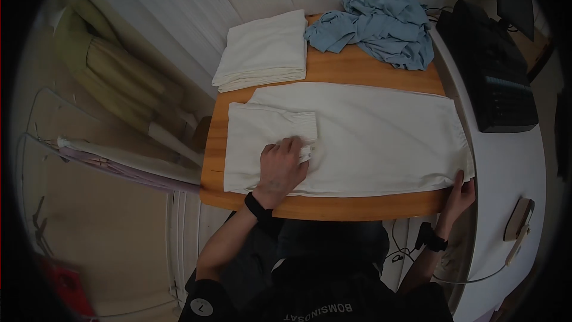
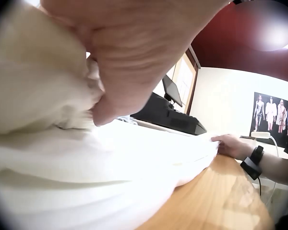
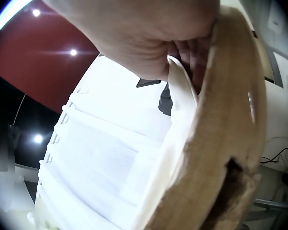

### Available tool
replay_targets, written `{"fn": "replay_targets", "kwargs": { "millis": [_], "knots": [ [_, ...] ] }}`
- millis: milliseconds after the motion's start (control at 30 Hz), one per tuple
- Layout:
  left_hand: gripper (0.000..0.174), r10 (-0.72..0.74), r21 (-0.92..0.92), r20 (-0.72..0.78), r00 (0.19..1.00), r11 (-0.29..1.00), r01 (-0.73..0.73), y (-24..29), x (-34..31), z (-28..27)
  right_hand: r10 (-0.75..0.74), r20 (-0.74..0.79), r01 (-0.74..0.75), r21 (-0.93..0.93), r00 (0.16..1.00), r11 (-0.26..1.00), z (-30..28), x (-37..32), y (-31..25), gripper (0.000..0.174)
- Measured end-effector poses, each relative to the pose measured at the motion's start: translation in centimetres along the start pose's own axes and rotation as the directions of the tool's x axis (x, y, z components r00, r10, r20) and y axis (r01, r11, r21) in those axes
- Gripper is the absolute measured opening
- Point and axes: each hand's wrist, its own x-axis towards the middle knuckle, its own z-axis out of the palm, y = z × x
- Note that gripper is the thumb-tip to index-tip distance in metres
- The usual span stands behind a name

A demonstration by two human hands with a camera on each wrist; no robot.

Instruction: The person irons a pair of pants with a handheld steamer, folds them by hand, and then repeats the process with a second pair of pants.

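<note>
A white garment (image 1: pixel 381 137) lies flat across the wooden table, its left part folded over so that a gathered cuff (image 1: pixel 305 126) rests on top. My left hand (image 1: pixel 283 166) is at that folded part and pinches a bunch of white cloth (image 2: pixel 48 91) between thumb and fingers, as the left wrist view shows close up. At the garment's near right corner, my right hand (image 1: pixel 460 195) holds the hem. In the right wrist view the edge of the cloth (image 3: pixel 180 91) runs between thumb and fingers, beside the table's edge. Fingertips of the right hand are partly hidden.
A folded white stack (image 1: pixel 262 50) sits at the table's back left, and a crumpled blue cloth (image 1: pixel 387 27) at the back right. To the right, a white desk (image 1: pixel 506 167) bears a black keyboard-like machine (image 1: pixel 488 71). The wooden table (image 1: pixel 357 207) has a curved near edge.
</note>
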Motion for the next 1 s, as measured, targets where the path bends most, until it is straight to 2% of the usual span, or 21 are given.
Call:
{"fn": "replay_targets", "kwargs": {
  "millis": [33, 67, 133, 167, 233, 300, 367, 433, 500, 600, 633, 667, 700, 733, 767, 900, 1000],
  "knots": [
    [0.040, -0.002, -0.008, -0.066, 0.998, 1.000, 0.001, -0.2, 0.1, -0.1, -0.013, -0.007, 0.013, 0.016, 1.000, 1.000, 0.1, 0.0, 0.2, 0.034],
    [0.040, 0.006, 0.001, -0.061, 0.998, 1.000, -0.006, -0.6, 0.3, -0.4, -0.027, -0.014, 0.028, 0.033, 1.000, 0.999, 0.2, 0.0, 0.2, 0.034],
    [0.033, -0.241, -0.213, -0.053, 0.969, 0.951, 0.225, -1.4, 0.6, -2.2, -0.014, -0.014, 0.014, 0.016, 1.000, 1.000, 0.4, -0.2, -0.6, 0.034],
    [0.031, -0.299, -0.244, -0.085, 0.950, 0.931, 0.271, -2.3, 0.6, -3.5, -0.009, -0.011, 0.009, -0.007, 1.000, 1.000, 0.4, -0.4, -0.9, 0.034],
    [0.037, -0.580, -0.457, 0.006, 0.815, 0.723, 0.518, -4.5, 0.4, -6.8, 0.010, -0.019, -0.009, 0.005, 1.000, 1.000, 0.4, -0.7, -1.0, 0.034],
    [0.041, -0.625, -0.791, -0.240, 0.743, 0.569, 0.223, -5.2, 0.7, -8.3, 0.024, -0.022, -0.023, 0.021, 0.999, 1.000, 0.4, -0.8, -0.8, 0.033],
    [0.040, -0.682, -0.867, -0.228, 0.695, 0.467, 0.174, -3.7, 0.8, -11.3, 0.032, -0.019, -0.032, 0.000, 0.999, 0.999, 0.4, -0.8, -0.7, 0.032],
    [0.036, -0.688, -0.870, -0.269, 0.674, 0.474, 0.136, -2.8, 1.0, -11.2, 0.024, -0.027, -0.023, 0.004, 0.999, 1.000, 0.5, -0.7, -0.5, 0.032],
    [0.033, -0.650, -0.836, -0.277, 0.707, 0.526, 0.157, -0.6, 1.3, -10.3, 0.008, -0.037, -0.008, 0.007, 0.999, 1.000, 0.5, -0.7, -0.6, 0.032],
    [0.043, -0.464, -0.815, -0.177, 0.868, 0.563, 0.135, 3.3, 2.4, -5.3, 0.020, -0.022, -0.021, -0.041, 1.000, 0.999, 0.4, -0.8, -1.0, 0.032],
    [0.051, -0.287, -0.696, -0.063, 0.956, 0.699, 0.164, 4.0, 2.4, -3.7, -0.001, -0.026, 0.000, -0.020, 1.000, 1.000, 0.5, -0.9, -1.0, 0.031],
    [0.060, -0.119, -0.558, 0.086, 0.989, 0.817, 0.147, 4.4, 2.1, -1.8, -0.022, -0.030, 0.023, 0.003, 0.999, 1.000, 0.6, -0.8, -1.0, 0.031],
    [0.065, -0.005, -0.334, 0.166, 0.986, 0.941, 0.061, 4.9, 1.2, 0.3, -0.029, -0.026, 0.029, 0.005, 0.999, 1.000, 0.8, -0.9, -1.1, 0.031],
    [0.070, 0.085, -0.098, 0.271, 0.959, 0.993, -0.061, 5.4, 0.5, 2.2, -0.042, -0.020, 0.043, 0.038, 0.999, 0.998, 0.9, -1.0, -1.3, 0.030],
    [0.070, 0.037, -0.135, 0.287, 0.957, 0.991, 0.002, 5.7, 0.4, 3.1, -0.055, -0.018, 0.057, 0.069, 0.998, 0.996, 0.9, -1.0, -1.4, 0.029],
    [0.067, 0.040, -0.165, 0.259, 0.965, 0.986, 0.004, 5.5, 0.3, 2.9, -0.039, -0.004, 0.039, 0.022, 0.999, 0.999, 0.5, -1.0, -1.0, 0.027],
    [0.064, 0.045, -0.194, 0.296, 0.954, 0.981, 0.014, 5.5, 0.6, 2.3, -0.038, 0.007, 0.038, 0.011, 0.999, 0.999, 0.6, -0.9, -1.1, 0.027]
  ]
}}
